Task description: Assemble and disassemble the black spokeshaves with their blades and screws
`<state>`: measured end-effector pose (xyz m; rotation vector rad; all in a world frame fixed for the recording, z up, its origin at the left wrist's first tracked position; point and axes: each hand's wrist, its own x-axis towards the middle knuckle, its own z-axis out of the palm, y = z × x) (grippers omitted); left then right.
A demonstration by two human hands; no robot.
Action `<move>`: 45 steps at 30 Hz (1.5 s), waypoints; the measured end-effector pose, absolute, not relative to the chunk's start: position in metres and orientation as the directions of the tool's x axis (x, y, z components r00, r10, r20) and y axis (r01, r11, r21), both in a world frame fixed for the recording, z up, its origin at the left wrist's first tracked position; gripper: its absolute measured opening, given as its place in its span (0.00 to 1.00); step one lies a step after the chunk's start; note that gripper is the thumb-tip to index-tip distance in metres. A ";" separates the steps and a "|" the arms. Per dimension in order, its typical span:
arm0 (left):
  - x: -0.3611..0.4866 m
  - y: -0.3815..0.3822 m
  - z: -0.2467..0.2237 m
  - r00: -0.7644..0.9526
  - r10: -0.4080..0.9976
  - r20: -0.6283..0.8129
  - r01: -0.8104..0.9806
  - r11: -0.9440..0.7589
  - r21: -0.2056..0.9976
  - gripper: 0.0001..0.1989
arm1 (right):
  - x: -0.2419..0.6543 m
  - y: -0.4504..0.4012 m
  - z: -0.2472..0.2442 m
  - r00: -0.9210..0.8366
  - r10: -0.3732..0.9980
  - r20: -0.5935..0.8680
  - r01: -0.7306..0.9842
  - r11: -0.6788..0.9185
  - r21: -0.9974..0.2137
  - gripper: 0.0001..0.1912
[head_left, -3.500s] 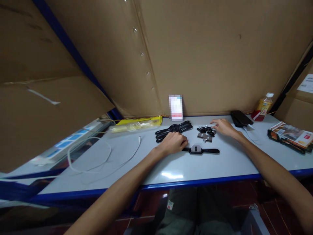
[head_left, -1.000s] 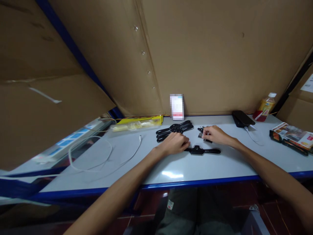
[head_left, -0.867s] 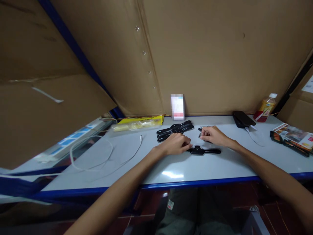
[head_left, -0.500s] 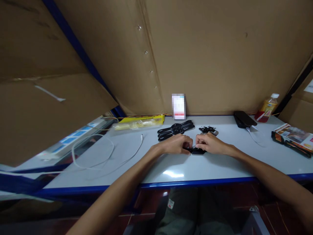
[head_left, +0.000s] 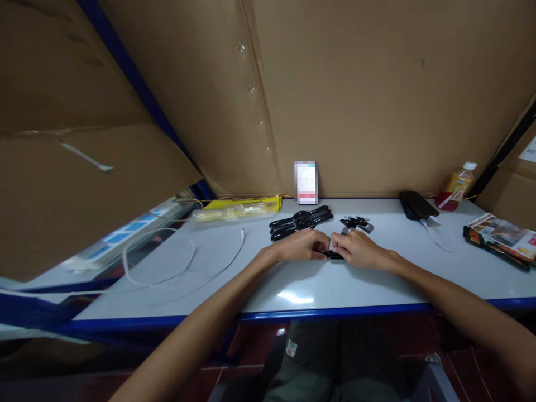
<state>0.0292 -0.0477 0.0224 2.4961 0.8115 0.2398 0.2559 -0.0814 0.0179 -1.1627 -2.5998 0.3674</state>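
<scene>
Low over the front half of the table, my left hand [head_left: 305, 245] and my right hand [head_left: 362, 250] meet over a small black part [head_left: 336, 255]. Fingers of both hands are curled and closed on it from either side, covering most of it. Its exact kind is hidden. Just beyond my left hand lie glossy black pieces with long rounded arms [head_left: 300, 219], side by side around a ring-like middle. Behind my right hand is a small pile of black and silvery bits [head_left: 355, 222], too small to name.
A phone-like bright screen [head_left: 306, 183], blurred out, leans on the cardboard wall [head_left: 355, 100]. Left are a yellow package [head_left: 247, 206], a white cable [head_left: 195, 254] and a power strip [head_left: 121, 237]. Right are a dark phone-like device [head_left: 419, 205], a bottle [head_left: 457, 187] and a printed packet [head_left: 502, 234].
The fingers of my right hand have shifted slightly left and pressed down over the black part, covering more of it. My left hand has hardly moved.
</scene>
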 end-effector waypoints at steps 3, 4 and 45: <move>0.029 -0.047 0.023 0.808 0.589 -0.008 0.503 -0.683 0.530 0.07 | 0.255 -0.076 0.016 -0.618 0.774 0.135 0.647 0.599 -0.471 0.04; 0.029 -0.046 0.022 0.808 0.589 -0.014 0.504 -0.680 0.532 0.07 | 0.255 -0.073 0.015 -0.608 0.787 0.109 0.624 0.558 -0.548 0.04; 0.029 -0.045 0.020 0.789 0.614 -0.038 0.538 -0.660 0.524 0.07 | 0.256 -0.077 0.018 -0.500 0.860 0.098 0.839 0.510 -0.188 0.10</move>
